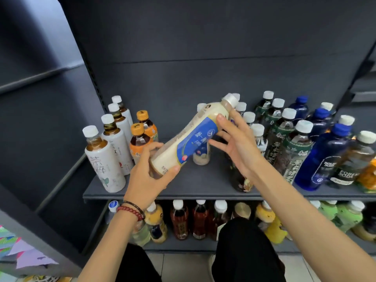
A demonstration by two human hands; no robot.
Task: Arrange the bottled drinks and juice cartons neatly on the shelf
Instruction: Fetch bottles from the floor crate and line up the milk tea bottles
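Head view: the cream bottle with a blue label is held in the air above the front half of the upper shelf board, tilted, with its white cap toward 1 o'clock and its base toward 7 o'clock. The left hand grips the base, with the thumb pressed against the lower side and the fingers curled over the far side. The right hand is at 3 o'clock of the bottle, its fingers straight and spread. One fingertip touches the bottle shoulder just below the cap, and the others extend under the label area; whether they make contact cannot be told. A red bead bracelet and a dark cord sit on the left wrist. At 9 o'clock of the held bottle, white-labelled tea bottles stand upright in a row running front to back, with orange-capped bottles just beside them. Directly behind the held bottle stands a small pale bottle. At 3 o'clock, green-labelled dark tea bottles stand in rows, with blue bottles beside them. A dark bottle stands under the right wrist. At 6 o'clock, the lower shelf bottles stand upright.
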